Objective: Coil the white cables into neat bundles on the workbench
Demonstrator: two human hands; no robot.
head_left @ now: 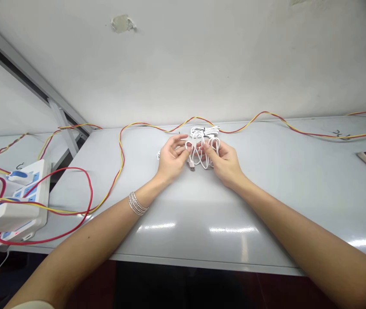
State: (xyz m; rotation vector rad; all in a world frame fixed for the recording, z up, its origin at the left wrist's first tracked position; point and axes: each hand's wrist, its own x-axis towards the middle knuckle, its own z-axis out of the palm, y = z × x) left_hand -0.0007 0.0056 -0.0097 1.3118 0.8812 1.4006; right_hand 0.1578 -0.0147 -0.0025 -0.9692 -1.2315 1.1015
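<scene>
The left fingers pinch a white cable near its USB plug, and the right fingers grip its loops, so it lies slack between both sets. Because the strands cross loosely, pulling the fingers apart could draw them into a knot. If the left pinch eased, the plug dangling just below it could slip through a loop. A tied white bundle sits just beyond the fingers on the bench; loose loops might snag on it or on the red-and-yellow wire behind.
</scene>
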